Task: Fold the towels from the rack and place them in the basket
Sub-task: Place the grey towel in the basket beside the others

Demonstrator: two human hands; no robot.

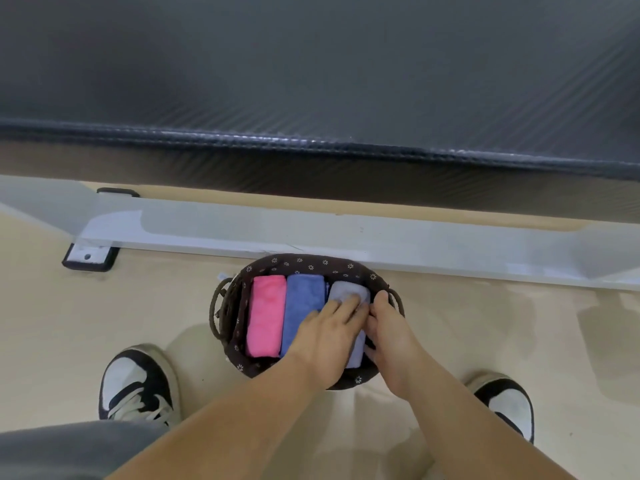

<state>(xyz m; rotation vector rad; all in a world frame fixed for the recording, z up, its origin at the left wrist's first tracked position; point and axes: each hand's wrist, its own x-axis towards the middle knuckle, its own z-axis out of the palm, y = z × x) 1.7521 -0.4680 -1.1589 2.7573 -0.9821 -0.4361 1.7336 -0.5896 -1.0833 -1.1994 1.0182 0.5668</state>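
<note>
Grey towel point(349, 292) in basket point(304, 264); left hand point(327, 336), right hand point(389, 329) touching.

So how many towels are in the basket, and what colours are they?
pink towel: 1
blue towel: 1
pale lilac towel: 1
Total: 3 towels, lying side by side in the basket.
</note>
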